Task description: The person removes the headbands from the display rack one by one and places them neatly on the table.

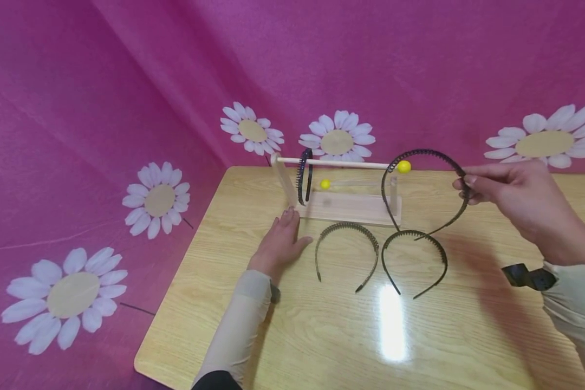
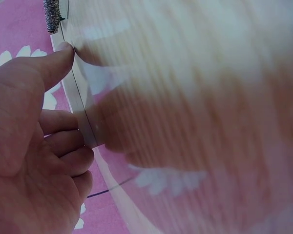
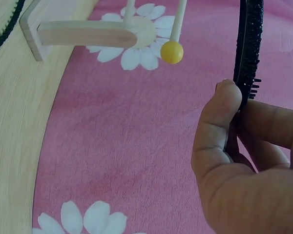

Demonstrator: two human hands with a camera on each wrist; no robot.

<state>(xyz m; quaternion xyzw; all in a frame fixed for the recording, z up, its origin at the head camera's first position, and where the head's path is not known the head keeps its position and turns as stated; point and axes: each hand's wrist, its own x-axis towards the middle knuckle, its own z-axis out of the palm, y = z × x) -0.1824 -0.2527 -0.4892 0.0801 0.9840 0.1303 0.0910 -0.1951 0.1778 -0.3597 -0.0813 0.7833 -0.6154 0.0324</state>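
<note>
Pinched between thumb and fingers of my right hand (image 1: 528, 203) is a black toothed headband (image 1: 431, 152), held up by one side. Its arch overlaps the yellow ball end (image 1: 404, 167) of a wooden rack's upper rod (image 1: 351, 162) in the head view. In the right wrist view the held headband (image 3: 249, 44) appears edge-on, right of the ball. Another dark headband (image 1: 302, 176) hangs on the rod near its left end. My left hand (image 1: 280, 241) rests at the left front corner of the rack's base (image 1: 351, 210), fingertips against it and thumb spread.
Two more headbands lie on the wooden table in front of the rack, a greyish one (image 1: 347, 225) and a black one (image 1: 414, 233) to its right. Below the upper rod is a second rod with a yellow ball (image 1: 325, 184). A pink flowered cloth (image 1: 419, 65) hangs behind.
</note>
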